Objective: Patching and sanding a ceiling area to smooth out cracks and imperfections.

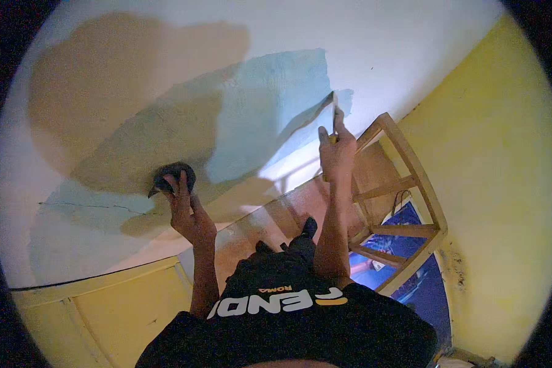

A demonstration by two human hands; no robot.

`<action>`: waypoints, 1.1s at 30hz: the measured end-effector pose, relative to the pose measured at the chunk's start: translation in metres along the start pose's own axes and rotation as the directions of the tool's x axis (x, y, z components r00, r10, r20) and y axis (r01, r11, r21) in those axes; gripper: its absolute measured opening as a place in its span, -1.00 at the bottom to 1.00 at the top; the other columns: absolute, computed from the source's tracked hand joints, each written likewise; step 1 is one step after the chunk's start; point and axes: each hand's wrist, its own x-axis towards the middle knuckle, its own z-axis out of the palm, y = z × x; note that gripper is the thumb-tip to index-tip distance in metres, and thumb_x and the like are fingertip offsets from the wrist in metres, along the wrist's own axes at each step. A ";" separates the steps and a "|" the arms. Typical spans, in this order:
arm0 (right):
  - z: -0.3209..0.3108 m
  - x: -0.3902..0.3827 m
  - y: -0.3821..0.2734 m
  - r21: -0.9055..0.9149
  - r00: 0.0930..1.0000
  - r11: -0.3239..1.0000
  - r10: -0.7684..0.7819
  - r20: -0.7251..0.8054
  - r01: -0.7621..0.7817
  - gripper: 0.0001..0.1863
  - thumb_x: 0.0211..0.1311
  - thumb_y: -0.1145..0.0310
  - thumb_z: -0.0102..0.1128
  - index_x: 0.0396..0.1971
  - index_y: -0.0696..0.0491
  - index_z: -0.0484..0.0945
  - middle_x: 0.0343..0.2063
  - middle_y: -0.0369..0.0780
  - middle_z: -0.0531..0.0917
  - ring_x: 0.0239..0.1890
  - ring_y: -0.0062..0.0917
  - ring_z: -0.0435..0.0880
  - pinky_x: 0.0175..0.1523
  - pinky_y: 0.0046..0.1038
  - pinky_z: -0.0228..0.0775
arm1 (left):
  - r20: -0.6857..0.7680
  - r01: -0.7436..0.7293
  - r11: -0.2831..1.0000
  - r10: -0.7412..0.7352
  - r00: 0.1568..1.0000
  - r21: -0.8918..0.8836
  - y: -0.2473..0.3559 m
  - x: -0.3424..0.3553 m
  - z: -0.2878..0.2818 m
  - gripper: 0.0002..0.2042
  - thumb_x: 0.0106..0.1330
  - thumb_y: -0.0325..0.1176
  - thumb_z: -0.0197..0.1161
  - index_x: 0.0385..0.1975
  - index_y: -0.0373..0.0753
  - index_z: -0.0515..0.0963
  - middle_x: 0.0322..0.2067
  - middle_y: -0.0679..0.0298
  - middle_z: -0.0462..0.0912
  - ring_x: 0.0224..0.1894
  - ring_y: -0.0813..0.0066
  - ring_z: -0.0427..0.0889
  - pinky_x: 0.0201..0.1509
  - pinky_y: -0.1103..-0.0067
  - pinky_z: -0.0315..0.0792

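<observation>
My left hand (pixel 187 214) grips a dark, crumpled cloth or pad (pixel 172 172) against the patched wall (pixel 276 80), where a pale blue area meets white and a thin crack runs to the left. My right hand (pixel 337 150) holds a thin scraper (pixel 335 104) upright by its yellowish handle, to the right of the pad, with the blade at or close to the wall; contact is unclear. Shadows of my hands and body fall over the blue area.
A wooden frame (pixel 429 208), like a chair or short ladder, leans at my right beside a yellow wall (pixel 497 153). Behind it is a blue printed board (pixel 392 218). A yellow panelled surface (pixel 122 306) is at lower left. My feet are on a reddish surface (pixel 251 239).
</observation>
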 end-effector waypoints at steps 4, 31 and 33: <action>0.003 0.003 0.007 -0.091 0.999 0.996 -0.014 -0.029 0.011 -0.34 0.24 0.47 0.26 0.36 0.10 0.32 -0.31 0.14 0.69 -0.35 -0.40 0.68 -0.19 -0.41 0.49 | 0.005 0.017 0.998 -0.017 1.000 -0.053 0.004 0.002 -0.001 -0.58 0.40 -0.54 0.04 0.25 -0.20 0.51 0.36 0.00 0.34 0.47 -0.18 0.10 0.45 0.19 0.17; -0.009 0.008 0.001 0.007 0.999 0.999 -0.032 -0.008 0.032 -0.40 0.21 0.47 0.26 0.29 0.21 0.40 -0.51 -0.07 0.61 -0.49 -0.57 0.52 -0.29 -0.41 0.46 | 0.015 0.028 0.997 -0.027 1.000 -0.071 0.007 0.001 -0.011 -0.63 0.47 -0.47 0.00 0.23 -0.21 0.53 0.36 0.03 0.34 0.48 -0.06 0.15 0.48 0.24 0.14; -0.014 0.014 -0.004 0.004 0.996 0.997 0.082 0.022 -0.082 -0.39 0.23 0.46 0.25 0.30 0.22 0.37 -0.29 -0.05 0.66 -0.41 -0.61 0.53 -0.23 -0.45 0.46 | 0.016 0.036 0.995 -0.035 0.999 -0.090 0.011 0.003 -0.008 -0.63 0.47 -0.47 -0.01 0.22 -0.20 0.53 0.36 0.03 0.34 0.48 -0.04 0.15 0.47 0.25 0.14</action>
